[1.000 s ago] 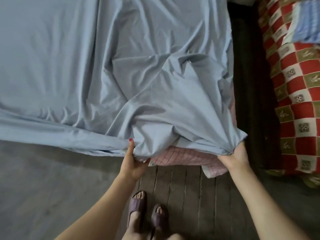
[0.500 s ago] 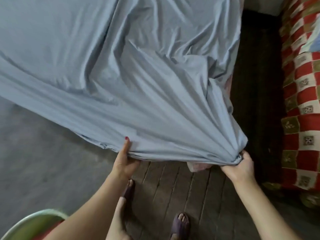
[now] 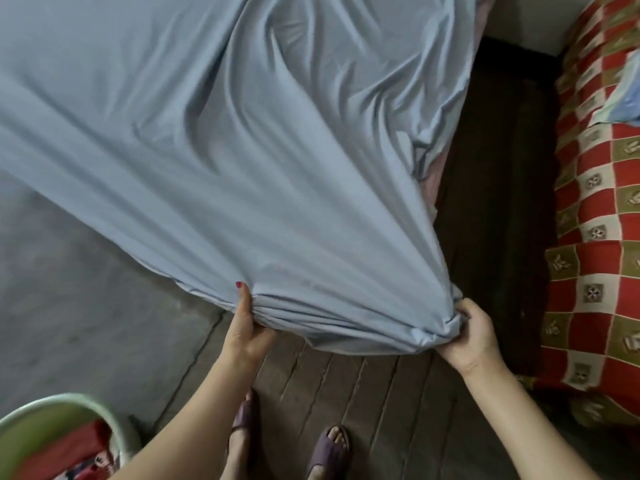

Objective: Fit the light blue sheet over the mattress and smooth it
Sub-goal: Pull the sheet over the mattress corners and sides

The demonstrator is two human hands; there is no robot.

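Note:
The light blue sheet (image 3: 214, 140) covers most of the bed and is pulled taut toward me, with folds fanning out from its near corner. My left hand (image 3: 247, 323) pinches the sheet's lower edge, thumb on top. My right hand (image 3: 474, 334) is closed around the bunched corner of the sheet, held out beyond the bed over the floor. A thin strip of the pink mattress (image 3: 436, 174) shows along the bed's right side; the rest is hidden under the sheet.
A red and olive checked blanket (image 3: 595, 237) lies on furniture at the right, across a dark narrow gap (image 3: 495, 168). A green basin (image 3: 65, 431) with red cloth sits at bottom left. Grey floor (image 3: 69, 306) and wooden boards (image 3: 363, 403) are under my sandalled feet (image 3: 329, 448).
Both hands have pulled the sheet's corner back toward me and off the mattress corner, which is now covered from view. I have stepped back, and the green basin has come into view.

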